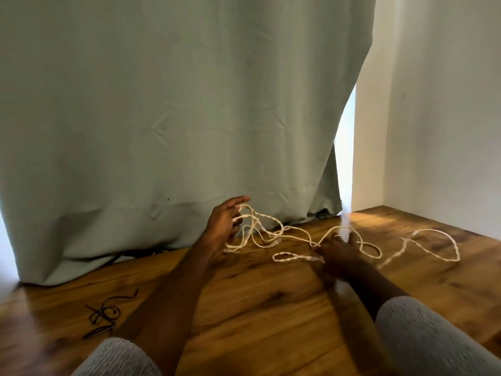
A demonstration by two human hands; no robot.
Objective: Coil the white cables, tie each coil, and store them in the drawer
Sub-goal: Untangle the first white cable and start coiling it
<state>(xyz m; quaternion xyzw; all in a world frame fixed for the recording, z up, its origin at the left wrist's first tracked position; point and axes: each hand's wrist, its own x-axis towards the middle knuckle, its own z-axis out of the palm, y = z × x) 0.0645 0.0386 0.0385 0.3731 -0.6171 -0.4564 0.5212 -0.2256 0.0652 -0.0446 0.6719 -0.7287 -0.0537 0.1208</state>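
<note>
A pale green curtain fills most of the view, hanging in soft creases down to a wood surface. The curtain's hem bunches where it meets the wood. Right of the curtain, a narrow bright gap lets daylight in. Right of that gap stands a white wall, with 1 vertical corner in it. The wood is warm brown with dark grain, and a patch of light lies on it below the gap. At the curtain's lower left edge, more brightness shows.
</note>
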